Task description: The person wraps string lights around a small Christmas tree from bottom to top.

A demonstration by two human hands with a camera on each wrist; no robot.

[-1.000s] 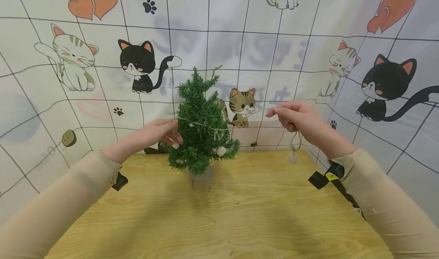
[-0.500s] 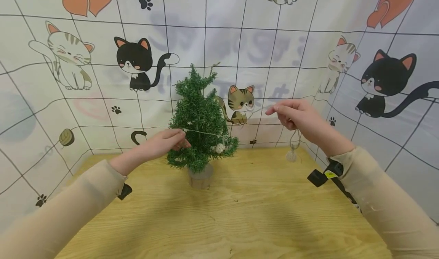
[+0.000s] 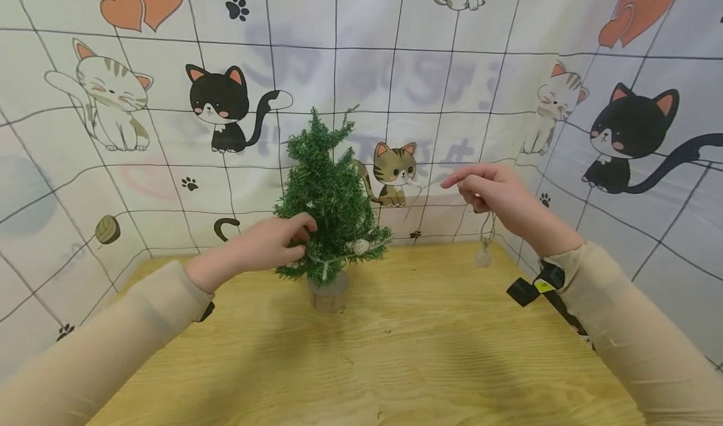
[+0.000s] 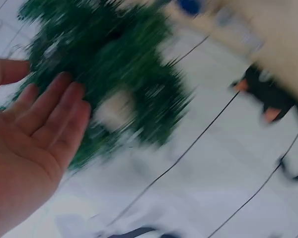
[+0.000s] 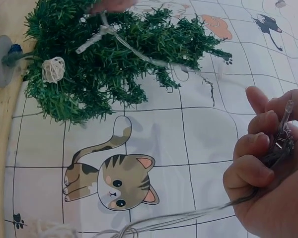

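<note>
A small green artificial Christmas tree (image 3: 324, 187) stands upright on a round wooden base (image 3: 329, 293). My left hand (image 3: 271, 241) is at its left front, thumb and fingers apart among the branches. In the left wrist view those fingers (image 4: 64, 111) are extended beside the blurred tree and hold nothing. To the tree's right, my right hand (image 3: 497, 197) curls its fingers round a bundled string of lights (image 5: 283, 144) with clear tips. From that hand, looped cords hang with a pale wicker ball (image 3: 482, 258). Another white ball (image 5: 53, 69) sits on the tree's lower branches.
The tree stands towards the back of a wooden table (image 3: 361, 363). Close behind and to the right hangs a white gridded cloth (image 3: 316, 12) printed with cats. Dark wrist cameras (image 3: 525, 291) stick out below the sleeves.
My left hand has moved down, let go of the light string and spread its fingers. The string no longer stretches taut across the tree's front. My right hand stays nearly still.
</note>
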